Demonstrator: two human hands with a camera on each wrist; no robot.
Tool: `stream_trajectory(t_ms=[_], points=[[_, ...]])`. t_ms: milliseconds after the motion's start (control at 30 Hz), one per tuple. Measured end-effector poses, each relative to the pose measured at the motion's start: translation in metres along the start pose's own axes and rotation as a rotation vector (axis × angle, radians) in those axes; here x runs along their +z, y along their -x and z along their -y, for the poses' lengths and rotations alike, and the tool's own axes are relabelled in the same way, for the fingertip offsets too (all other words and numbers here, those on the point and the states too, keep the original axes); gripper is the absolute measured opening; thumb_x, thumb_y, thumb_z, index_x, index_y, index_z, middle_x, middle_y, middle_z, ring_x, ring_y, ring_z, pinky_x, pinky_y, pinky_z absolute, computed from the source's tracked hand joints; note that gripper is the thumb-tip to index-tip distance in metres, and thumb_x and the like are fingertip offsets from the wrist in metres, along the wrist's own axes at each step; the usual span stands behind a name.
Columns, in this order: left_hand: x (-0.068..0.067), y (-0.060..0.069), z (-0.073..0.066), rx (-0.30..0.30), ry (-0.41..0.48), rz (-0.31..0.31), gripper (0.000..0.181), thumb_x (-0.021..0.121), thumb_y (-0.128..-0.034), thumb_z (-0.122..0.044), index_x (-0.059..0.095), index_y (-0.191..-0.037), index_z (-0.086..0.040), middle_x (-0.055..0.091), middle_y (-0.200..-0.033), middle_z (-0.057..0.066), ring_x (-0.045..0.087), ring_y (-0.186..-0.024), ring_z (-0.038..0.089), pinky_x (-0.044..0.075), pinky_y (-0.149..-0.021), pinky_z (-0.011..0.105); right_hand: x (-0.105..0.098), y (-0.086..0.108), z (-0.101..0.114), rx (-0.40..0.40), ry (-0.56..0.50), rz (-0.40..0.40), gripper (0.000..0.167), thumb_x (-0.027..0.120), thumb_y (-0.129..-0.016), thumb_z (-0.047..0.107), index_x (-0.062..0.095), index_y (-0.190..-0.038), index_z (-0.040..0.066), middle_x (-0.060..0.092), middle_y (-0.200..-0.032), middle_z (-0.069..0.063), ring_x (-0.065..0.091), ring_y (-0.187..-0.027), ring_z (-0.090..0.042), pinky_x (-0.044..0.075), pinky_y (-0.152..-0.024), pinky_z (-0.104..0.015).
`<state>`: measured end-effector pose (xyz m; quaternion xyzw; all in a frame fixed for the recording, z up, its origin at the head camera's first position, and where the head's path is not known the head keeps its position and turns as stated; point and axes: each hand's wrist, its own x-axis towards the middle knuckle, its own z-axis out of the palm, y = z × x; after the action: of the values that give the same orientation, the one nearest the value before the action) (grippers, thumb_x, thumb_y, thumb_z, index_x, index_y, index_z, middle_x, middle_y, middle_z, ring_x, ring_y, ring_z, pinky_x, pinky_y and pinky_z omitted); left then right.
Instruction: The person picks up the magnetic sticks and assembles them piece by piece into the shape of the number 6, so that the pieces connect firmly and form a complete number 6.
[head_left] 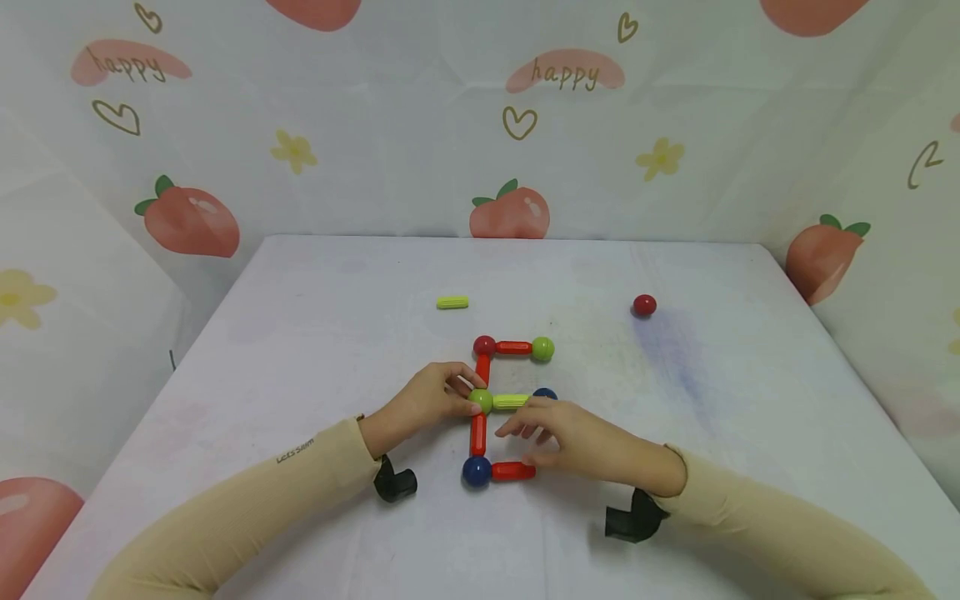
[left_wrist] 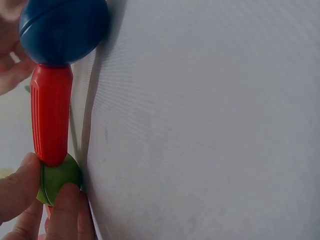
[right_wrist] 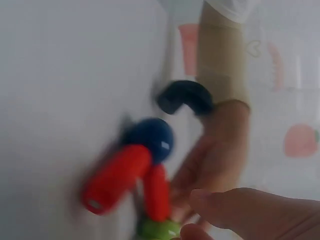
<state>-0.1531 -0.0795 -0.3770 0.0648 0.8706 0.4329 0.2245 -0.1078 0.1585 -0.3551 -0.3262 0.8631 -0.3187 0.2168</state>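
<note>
A flat figure of joined rods and balls lies mid-table. My left hand [head_left: 432, 392] pinches its middle green ball [head_left: 481, 401] between thumb and fingers, also plain in the left wrist view. Above that ball a red rod leads to a red ball [head_left: 484, 346], then another red rod [head_left: 513, 347] and a green ball [head_left: 543, 348]. Below it, a red rod [left_wrist: 51, 112] meets a blue ball [head_left: 477, 472] with a red rod [head_left: 513, 472] pointing right. My right hand [head_left: 581, 437], fingers loosely bent around nothing visible, hovers by the yellow-green rod [head_left: 511, 402], partly hiding the blue ball [head_left: 545, 393] at its end.
A loose yellow-green rod [head_left: 452, 302] lies behind the figure. Farther right on the white table [head_left: 337, 292] is a single red ball [head_left: 644, 305]. Black wrist mounts [head_left: 636, 517] hang beneath both sleeves. A printed cloth hangs behind the table.
</note>
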Motion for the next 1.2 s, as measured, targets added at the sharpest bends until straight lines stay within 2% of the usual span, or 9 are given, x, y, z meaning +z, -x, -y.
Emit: stream_trajectory(t_ms=[233,400,533,867,1033,1200], points=[[0.001,0.0,0.0,0.009,0.008,-0.005,0.024,0.081,-0.0851,-0.006,0.072,-0.107,-0.007,0.074,-0.1,0.012,0.068,-0.084,0.017,0.056,-0.077,0.027,-0.03,-0.001,0.009,-0.101,0.023,-0.166,0.036,0.075,-0.091,0.006,0.069,-0.126,0.01,0.069,-0.117,-0.007,0.067,-0.103,-0.025,0.06,-0.087,-0.031],[0.001,0.0,0.0,0.0,0.007,-0.012,0.024,0.081,-0.0853,-0.007,0.072,-0.107,-0.008,0.074,-0.1,0.011,0.067,-0.084,0.017,0.056,-0.077,0.027,-0.052,-0.009,0.017,-0.137,0.019,-0.296,0.036,0.075,-0.09,0.004,0.068,-0.125,0.009,0.07,-0.119,-0.005,0.068,-0.105,-0.022,0.06,-0.092,-0.037],[0.001,-0.001,0.0,-0.001,0.007,-0.008,0.024,0.081,-0.0854,-0.007,0.072,-0.108,-0.009,0.074,-0.101,0.011,0.067,-0.085,0.016,0.056,-0.077,0.028,-0.068,-0.019,0.021,-0.158,-0.001,-0.363,0.037,0.075,-0.09,0.003,0.067,-0.126,0.006,0.07,-0.122,-0.007,0.068,-0.109,-0.022,0.059,-0.093,-0.04],[0.0,-0.002,0.002,0.001,0.001,-0.008,0.024,0.081,-0.0856,-0.008,0.072,-0.108,-0.009,0.073,-0.101,0.01,0.066,-0.084,0.016,0.055,-0.076,0.026,-0.095,-0.057,0.016,-0.199,-0.037,-0.45,0.038,0.07,-0.095,0.007,0.063,-0.132,0.003,0.066,-0.13,-0.013,0.066,-0.118,-0.028,0.054,-0.103,-0.045],[0.0,-0.002,0.002,0.0,0.0,-0.007,0.024,0.081,-0.0855,-0.008,0.072,-0.108,-0.009,0.073,-0.1,0.01,0.066,-0.084,0.016,0.054,-0.074,0.025,-0.106,-0.081,0.016,-0.17,-0.073,-0.487,0.037,0.069,-0.096,0.008,0.061,-0.133,0.003,0.064,-0.133,-0.014,0.064,-0.123,-0.03,0.052,-0.107,-0.044],[0.001,-0.002,0.001,0.003,0.002,-0.008,0.024,0.081,-0.0849,-0.007,0.072,-0.107,-0.009,0.073,-0.1,0.01,0.066,-0.085,0.016,0.054,-0.074,0.025,-0.113,-0.104,0.013,-0.138,-0.134,-0.491,0.04,0.068,-0.097,0.007,0.06,-0.136,0.001,0.062,-0.137,-0.016,0.061,-0.127,-0.032,0.05,-0.11,-0.044]])
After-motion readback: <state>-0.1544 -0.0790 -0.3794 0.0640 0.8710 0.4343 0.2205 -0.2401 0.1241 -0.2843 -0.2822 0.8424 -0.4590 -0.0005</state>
